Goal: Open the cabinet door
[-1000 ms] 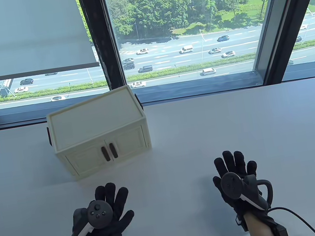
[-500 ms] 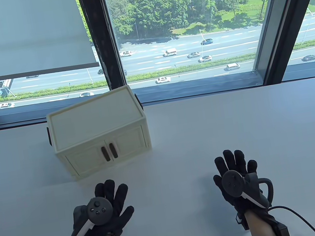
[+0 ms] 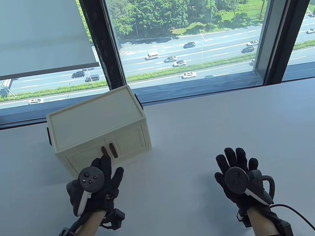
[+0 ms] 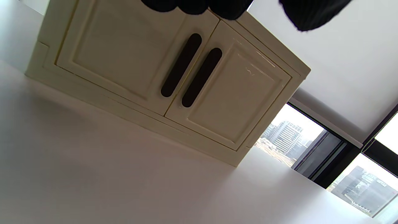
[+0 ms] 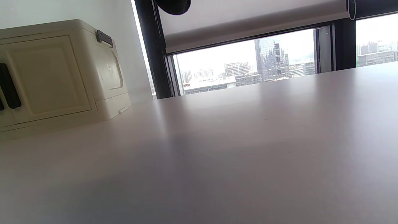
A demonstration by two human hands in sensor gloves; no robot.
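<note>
Left hand (image 3: 95,185) at the closed cream plastic two-door cabinet (image 3: 99,130).
Both hands spread, fingers apart; right hand (image 3: 239,175) over white worktop (image 3: 223,131).

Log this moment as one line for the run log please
phase: reach | left hand: open, near cabinet handles, no contact seen | right hand: open, on table | doors: shut

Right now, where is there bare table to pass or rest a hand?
Bare table runs right of the cabinet to the window sill, beyond the right hand. Crowded: the strip before the doors, where the left hand reaches toward the handles.
</note>
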